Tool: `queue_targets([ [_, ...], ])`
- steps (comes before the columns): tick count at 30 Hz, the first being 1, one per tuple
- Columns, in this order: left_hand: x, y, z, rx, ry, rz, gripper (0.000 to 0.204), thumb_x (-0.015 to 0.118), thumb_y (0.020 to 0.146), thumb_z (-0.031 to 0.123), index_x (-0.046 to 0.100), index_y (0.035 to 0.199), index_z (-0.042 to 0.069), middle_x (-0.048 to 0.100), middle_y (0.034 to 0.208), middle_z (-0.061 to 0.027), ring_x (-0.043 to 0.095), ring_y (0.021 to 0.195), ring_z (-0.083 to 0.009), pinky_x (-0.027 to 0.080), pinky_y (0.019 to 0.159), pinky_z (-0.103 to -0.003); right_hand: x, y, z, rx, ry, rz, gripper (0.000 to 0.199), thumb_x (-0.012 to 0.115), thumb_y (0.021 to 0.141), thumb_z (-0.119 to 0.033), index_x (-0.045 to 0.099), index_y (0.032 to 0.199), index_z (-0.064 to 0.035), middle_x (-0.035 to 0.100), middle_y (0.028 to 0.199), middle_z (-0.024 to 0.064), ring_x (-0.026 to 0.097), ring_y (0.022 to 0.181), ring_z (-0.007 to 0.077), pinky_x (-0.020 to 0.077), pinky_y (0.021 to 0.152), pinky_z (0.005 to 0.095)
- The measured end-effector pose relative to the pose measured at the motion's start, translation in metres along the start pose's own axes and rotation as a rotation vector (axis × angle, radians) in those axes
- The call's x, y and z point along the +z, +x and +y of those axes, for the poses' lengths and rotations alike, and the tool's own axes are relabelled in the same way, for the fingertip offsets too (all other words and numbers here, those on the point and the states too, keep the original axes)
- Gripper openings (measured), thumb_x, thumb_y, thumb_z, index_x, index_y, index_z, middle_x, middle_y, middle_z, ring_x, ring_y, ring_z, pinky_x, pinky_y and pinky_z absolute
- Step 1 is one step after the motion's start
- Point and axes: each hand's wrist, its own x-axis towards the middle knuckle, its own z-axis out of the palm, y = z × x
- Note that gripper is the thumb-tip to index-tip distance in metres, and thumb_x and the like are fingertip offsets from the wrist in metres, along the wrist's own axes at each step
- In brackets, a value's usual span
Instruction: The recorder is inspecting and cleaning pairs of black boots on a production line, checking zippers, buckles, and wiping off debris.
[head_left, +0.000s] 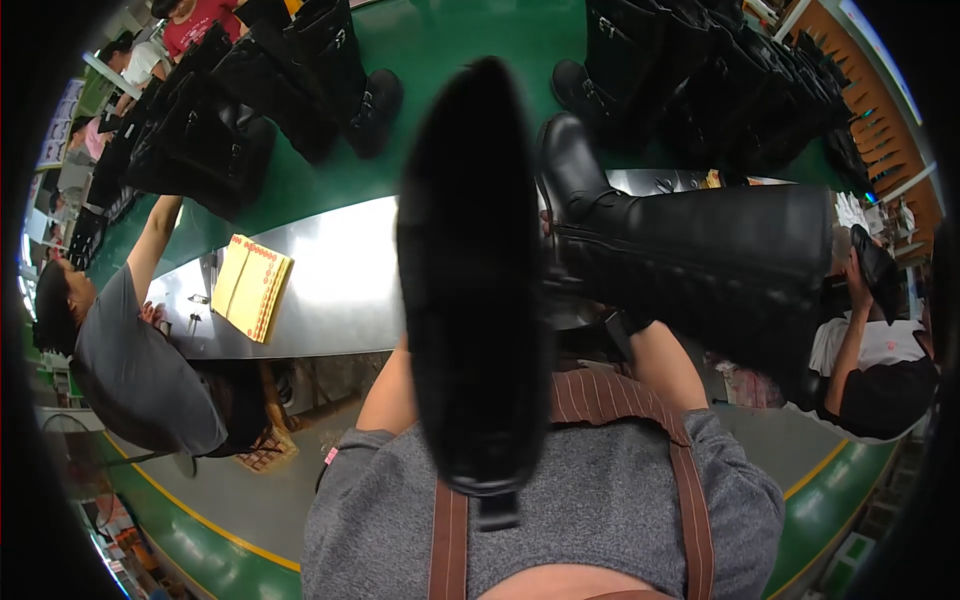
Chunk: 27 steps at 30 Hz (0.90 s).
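Observation:
A tall black boot [475, 290] is held up close under the camera and fills the middle of the view, with a strap end [495, 510] hanging at its bottom. My left forearm [390, 385] rises behind it, and the hand itself is hidden. A second tall black boot [700, 250] lies on its side on the steel table [330, 280], toe toward the far side. My right hand [628, 322] reaches under this boot's ankle, its fingers covered by the leather.
A stack of yellow booklets [252, 285] lies on the table. Beyond it a green belt [440, 40] carries rows of black boots [230, 120]. A person in grey [130, 370] sits at the left, reaching onto the table. Another person [870, 360] sits at the right.

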Motion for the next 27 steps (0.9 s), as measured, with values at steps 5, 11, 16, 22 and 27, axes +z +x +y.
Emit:
queue_targets([
  [5, -0.012, -0.001, 0.000, -0.046, -0.048, -0.026, 0.060, 0.046, 0.097, 0.044, 0.040, 0.138, 0.000, 0.055, 0.124, -0.0149, 0.057, 0.110, -0.0257, 0.047, 0.096, -0.038, 0.000, -0.004, 0.005, -0.207, -0.218, -0.092, 0.053, 0.047, 0.097, -0.028, 0.039, 0.134, 0.0095, 0.056, 0.122, 0.0215, 0.060, 0.110, 0.0328, 0.0498, 0.098, 0.0448],
  [11, -0.021, -0.005, 0.003, -0.115, -0.043, -0.001, 0.059, 0.046, 0.098, 0.040, 0.041, 0.137, -0.004, 0.059, 0.116, -0.0180, 0.061, 0.102, -0.0273, 0.051, 0.091, -0.037, 0.010, -0.009, 0.001, -0.187, -0.187, 0.007, 0.062, 0.049, 0.096, -0.035, 0.035, 0.136, 0.0102, 0.043, 0.138, 0.0260, 0.053, 0.122, 0.0352, 0.0456, 0.102, 0.0503],
  [16, -0.010, -0.012, 0.004, -0.027, -0.254, -0.154, 0.062, 0.039, 0.099, 0.037, 0.029, 0.143, -0.005, 0.033, 0.147, -0.0267, 0.047, 0.127, -0.0322, 0.042, 0.104, -0.046, 0.014, -0.007, -0.002, -0.114, -0.161, 0.110, 0.061, 0.042, 0.099, -0.038, 0.034, 0.139, 0.0067, 0.040, 0.142, 0.0262, 0.044, 0.130, 0.0356, 0.0379, 0.107, 0.0544],
  [22, -0.013, -0.013, 0.006, 0.051, -0.187, -0.024, 0.054, 0.042, 0.101, 0.038, 0.033, 0.143, 0.006, 0.044, 0.143, -0.0125, 0.045, 0.130, -0.0263, 0.035, 0.110, -0.043, 0.017, -0.001, 0.005, -0.164, -0.094, 0.253, 0.045, 0.043, 0.102, -0.030, 0.041, 0.137, -0.0022, 0.048, 0.138, 0.0177, 0.046, 0.128, 0.0299, 0.0347, 0.110, 0.0499],
  [27, -0.020, -0.017, 0.005, 0.083, -0.115, -0.007, 0.055, 0.044, 0.099, 0.042, 0.035, 0.142, 0.008, 0.050, 0.138, -0.0093, 0.049, 0.125, -0.0236, 0.042, 0.103, -0.041, 0.023, -0.006, 0.009, -0.277, -0.198, 0.376, 0.043, 0.057, 0.096, -0.031, 0.047, 0.132, -0.0073, 0.051, 0.133, 0.0096, 0.048, 0.123, 0.0249, 0.0412, 0.105, 0.0418],
])
